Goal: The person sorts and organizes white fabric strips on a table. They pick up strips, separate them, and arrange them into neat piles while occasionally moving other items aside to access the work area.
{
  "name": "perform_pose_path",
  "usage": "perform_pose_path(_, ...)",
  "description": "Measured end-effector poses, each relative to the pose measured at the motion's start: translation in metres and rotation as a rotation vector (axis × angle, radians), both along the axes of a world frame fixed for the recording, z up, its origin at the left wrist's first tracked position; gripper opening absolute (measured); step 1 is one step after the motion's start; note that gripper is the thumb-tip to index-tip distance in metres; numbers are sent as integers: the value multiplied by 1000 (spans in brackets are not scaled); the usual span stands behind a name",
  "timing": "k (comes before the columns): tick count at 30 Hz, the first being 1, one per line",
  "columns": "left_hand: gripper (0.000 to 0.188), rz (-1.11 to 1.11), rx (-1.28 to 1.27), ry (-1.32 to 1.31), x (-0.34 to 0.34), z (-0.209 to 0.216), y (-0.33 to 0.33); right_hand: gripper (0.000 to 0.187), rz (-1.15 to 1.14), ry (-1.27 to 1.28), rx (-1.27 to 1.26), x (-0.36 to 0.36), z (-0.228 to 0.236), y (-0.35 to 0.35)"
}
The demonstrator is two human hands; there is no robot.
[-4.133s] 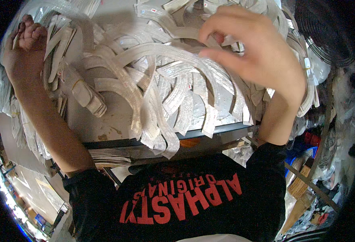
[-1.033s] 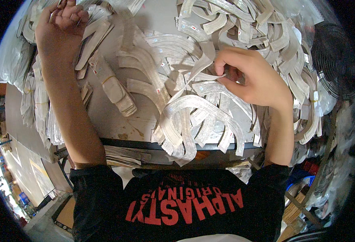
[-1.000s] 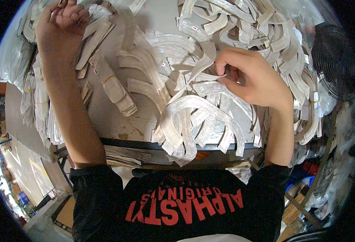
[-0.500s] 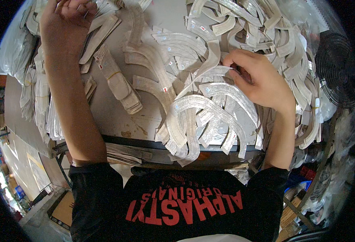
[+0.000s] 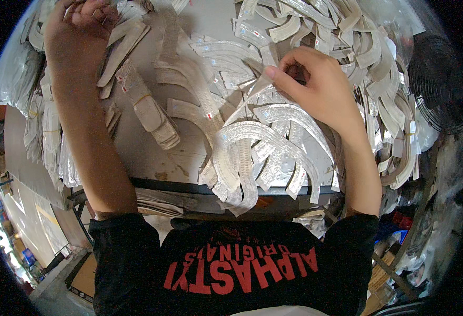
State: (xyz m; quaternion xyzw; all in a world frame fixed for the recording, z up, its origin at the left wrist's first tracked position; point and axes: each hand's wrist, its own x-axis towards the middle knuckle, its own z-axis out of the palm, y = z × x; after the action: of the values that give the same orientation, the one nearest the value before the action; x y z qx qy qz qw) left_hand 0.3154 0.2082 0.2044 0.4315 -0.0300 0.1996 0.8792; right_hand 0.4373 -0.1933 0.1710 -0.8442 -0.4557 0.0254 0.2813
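Many curved, pale strips, some shiny and some with small red or blue marks, lie overlapping on the grey table (image 5: 158, 163). Over the middle of them is my right hand (image 5: 318, 87), its thumb and fingers closed on one curved strip (image 5: 253, 94), which runs down toward the near pile. Closer to me, a shiny arched strip (image 5: 268, 132) crosses several others, their ends hanging over the table edge. My left hand (image 5: 81, 26) is at the far left, fingers curled and partly cut off by the picture's top; what it holds, if anything, is hidden.
A banded bundle of strips (image 5: 147, 113) lies left of the middle. More bundles (image 5: 52, 131) hang along the left edge, beside clear plastic bags (image 5: 18, 66). A large heap of strips (image 5: 381, 79) covers the right side, with a black fan (image 5: 437, 84) beyond it.
My right hand has moved away from me and to the left, drawing the strip's gripped end along. My left hand stays curled at the far left, nearly in place.
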Motion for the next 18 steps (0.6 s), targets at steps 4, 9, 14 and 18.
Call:
perform_pose_path(4,24,40,-4,-12,9,-3,-9,27,-93,34,72,1,-17,3)
perform_pose_path(9,27,-60,47,-27,5,-5,-2,21,-52,129,232,-2,-25,10)
perform_pose_path(14,28,-44,11,-45,2,-2,-8,10,31,-24,220,-10,-21,16)
perform_pose_path(18,26,92,34,-8,8,-2,-23,13,31,-147,137,-11,-22,10)
